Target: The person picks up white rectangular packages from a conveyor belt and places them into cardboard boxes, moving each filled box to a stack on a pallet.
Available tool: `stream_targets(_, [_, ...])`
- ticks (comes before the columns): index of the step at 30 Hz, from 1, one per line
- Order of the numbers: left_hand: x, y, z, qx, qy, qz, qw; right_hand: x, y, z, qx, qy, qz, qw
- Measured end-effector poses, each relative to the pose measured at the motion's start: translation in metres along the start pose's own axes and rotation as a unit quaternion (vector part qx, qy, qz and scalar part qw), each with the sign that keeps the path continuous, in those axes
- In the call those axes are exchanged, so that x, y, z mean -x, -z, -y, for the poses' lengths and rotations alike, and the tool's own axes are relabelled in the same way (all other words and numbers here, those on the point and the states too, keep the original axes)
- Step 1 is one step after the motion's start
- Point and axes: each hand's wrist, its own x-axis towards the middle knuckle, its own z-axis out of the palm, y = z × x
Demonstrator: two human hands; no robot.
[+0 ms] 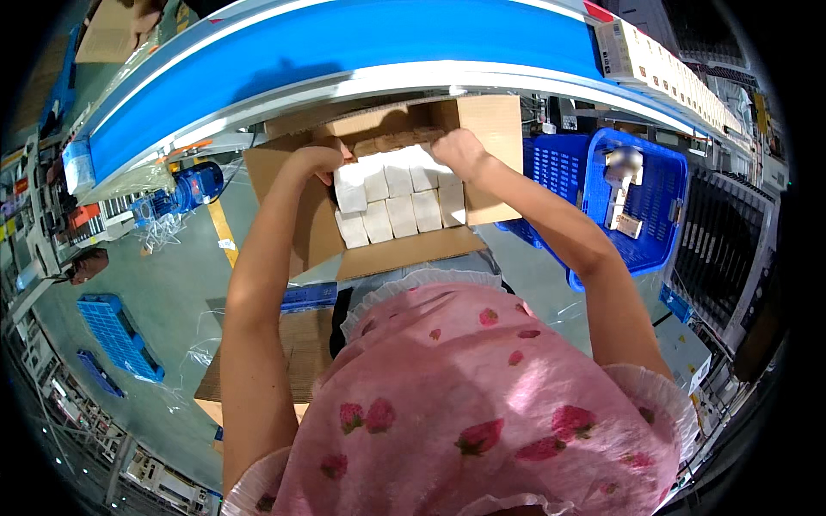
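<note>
An open cardboard carton (413,258) stands in front of me, its flaps folded out. Small white boxes (400,215) fill its near part in two rows, packed side by side. At the left end of the farther row, my left hand (322,161) has its fingers bent against the end box. My right hand (459,153) is curled at the opposite end of that row, its fingertips partly hidden. Between them the hands grip the row of white boxes (396,172). Behind it, a brownish strip lies in shadow inside the carton.
A blue conveyor belt (387,43) runs past the carton's far side, with a line of white boxes (671,73) at its right. Blue plastic baskets (594,189) stand to the right, one holding a few white pieces. Blue pallets (120,335) lie on the floor at left; another carton (301,344) is beside me.
</note>
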Motion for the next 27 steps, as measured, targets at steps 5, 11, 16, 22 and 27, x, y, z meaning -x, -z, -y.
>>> stream_targets(5, [-0.031,-0.007,-0.020,-0.055,0.193,-0.084,0.976,-0.007,0.002,0.001,0.126,0.047,-0.024,0.991])
stream_targets(11, [-0.076,-0.023,0.010,-0.320,0.080,-0.156,0.931,-0.054,-0.033,-0.015,-0.290,-0.017,0.178,0.940])
stream_targets(16, [-0.074,-0.045,0.040,-0.227,0.010,-0.210,0.951,-0.078,-0.032,-0.020,-0.519,-0.101,0.192,0.827])
stream_targets(22, [0.002,-0.038,-0.019,-0.158,0.125,-0.189,0.961,-0.032,-0.030,0.010,-0.481,-0.166,-0.065,0.859])
stream_targets(27, [0.048,-0.065,-0.025,-0.021,-0.010,-0.406,0.913,0.001,0.006,0.023,-0.377,-0.222,-0.182,0.880])
